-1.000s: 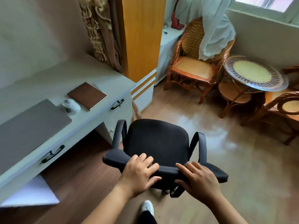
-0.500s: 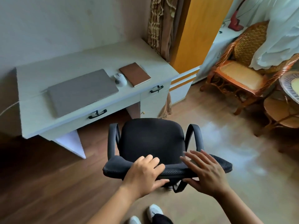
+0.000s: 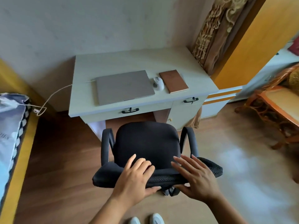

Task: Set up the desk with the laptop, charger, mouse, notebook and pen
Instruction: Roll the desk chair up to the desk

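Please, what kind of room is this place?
Probably a bedroom at home, with a study corner. A bed with patterned bedding stands left of a small desk that carries a closed laptop, and a rattan chair stands at the right.

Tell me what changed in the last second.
The chair now faces the desk squarely instead of sitting off to its right. The right hand opened and lifted off the backrest; the left hand keeps its grip. Laptop, mouse and notebook stayed put.
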